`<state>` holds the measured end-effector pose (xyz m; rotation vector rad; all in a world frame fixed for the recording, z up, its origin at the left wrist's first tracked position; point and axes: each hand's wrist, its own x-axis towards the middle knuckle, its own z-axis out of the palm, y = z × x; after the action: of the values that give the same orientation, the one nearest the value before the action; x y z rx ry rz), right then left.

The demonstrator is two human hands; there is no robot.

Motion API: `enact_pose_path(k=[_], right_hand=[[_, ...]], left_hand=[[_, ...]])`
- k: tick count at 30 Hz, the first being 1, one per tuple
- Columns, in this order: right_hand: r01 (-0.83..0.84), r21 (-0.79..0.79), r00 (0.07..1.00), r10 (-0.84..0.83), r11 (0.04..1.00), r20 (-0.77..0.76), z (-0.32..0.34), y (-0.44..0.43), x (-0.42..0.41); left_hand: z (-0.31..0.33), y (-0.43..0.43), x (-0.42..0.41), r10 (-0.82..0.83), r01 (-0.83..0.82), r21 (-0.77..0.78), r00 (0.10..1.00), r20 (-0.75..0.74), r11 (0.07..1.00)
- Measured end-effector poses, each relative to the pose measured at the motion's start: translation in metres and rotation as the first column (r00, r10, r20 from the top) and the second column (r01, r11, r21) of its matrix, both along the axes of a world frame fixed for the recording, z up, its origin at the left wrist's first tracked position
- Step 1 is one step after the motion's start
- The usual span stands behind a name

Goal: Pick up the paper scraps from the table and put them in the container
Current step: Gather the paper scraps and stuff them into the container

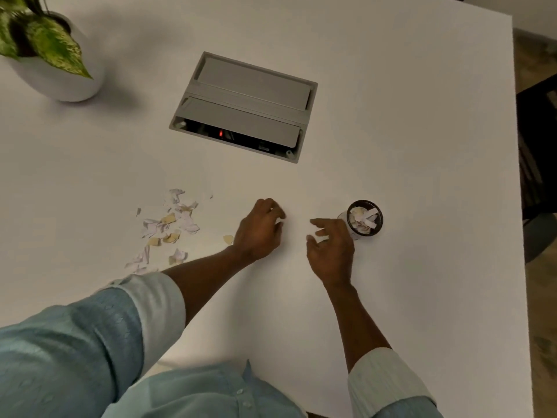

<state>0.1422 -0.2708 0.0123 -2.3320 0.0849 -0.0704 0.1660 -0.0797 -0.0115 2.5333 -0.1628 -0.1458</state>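
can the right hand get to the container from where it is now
Probably yes. The right hand hovers open right beside the container, whose open top faces up with scraps already inside. Nothing stands between them on the table; the left hand is off to the other side.

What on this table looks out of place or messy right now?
Torn paper scraps lie scattered on the white table, to the left of both hands, and one scrap sits apart beside the left hand. The container on the right already holds some. Nothing else looks odd.
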Motion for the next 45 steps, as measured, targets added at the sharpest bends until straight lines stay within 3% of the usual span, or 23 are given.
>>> enact_pose_path(k=[5, 11, 15, 21, 26, 30, 33, 34, 39, 45], right_hand=[[-0.203, 0.001, 0.935, 0.194, 0.979, -0.297, -0.028, 0.029, -0.025], [-0.421, -0.092, 0.79, 0.314, 0.903, -0.527, -0.056, 0.052, -0.045], [-0.435, -0.146, 0.794, 0.302, 0.889, -0.527, -0.065, 0.066, -0.058], [-0.39, -0.115, 0.833, 0.297, 0.913, -0.467, -0.061, 0.085, -0.047], [-0.193, 0.136, 0.855, 0.234, 0.972, -0.463, -0.057, 0.104, -0.025], [-0.279, 0.027, 0.874, 0.266, 0.96, -0.408, -0.062, 0.112, -0.015], [-0.507, -0.261, 0.85, 0.426, 0.821, -0.311, -0.067, 0.111, -0.018], [-0.532, -0.286, 0.841, 0.46, 0.797, -0.284, -0.067, 0.11, -0.02], [-0.532, -0.339, 0.842, 0.44, 0.776, -0.312, -0.062, 0.109, -0.03], [-0.414, -0.248, 0.864, 0.292, 0.876, -0.411, -0.062, 0.098, -0.033]], left_hand=[[-0.019, 0.078, -0.026, -0.119, 0.149, 0.229, 0.983, -0.139, 0.962], [-0.035, 0.116, -0.041, -0.254, 0.324, 0.29, 0.933, -0.254, 0.9], [-0.037, 0.113, -0.04, -0.3, 0.358, 0.269, 0.925, -0.235, 0.894], [-0.039, 0.113, -0.052, -0.213, 0.242, 0.242, 0.967, -0.143, 0.939], [-0.042, 0.13, -0.056, -0.175, 0.197, 0.247, 0.979, -0.109, 0.949], [-0.043, 0.139, -0.059, -0.157, 0.183, 0.248, 0.98, -0.119, 0.951], [-0.044, 0.141, -0.059, -0.155, 0.184, 0.261, 0.98, -0.127, 0.948], [-0.044, 0.141, -0.058, -0.158, 0.186, 0.264, 0.98, -0.123, 0.946], [-0.042, 0.136, -0.054, -0.177, 0.2, 0.326, 0.979, -0.099, 0.924], [-0.035, 0.128, -0.056, -0.145, 0.176, 0.296, 0.982, -0.125, 0.939]])
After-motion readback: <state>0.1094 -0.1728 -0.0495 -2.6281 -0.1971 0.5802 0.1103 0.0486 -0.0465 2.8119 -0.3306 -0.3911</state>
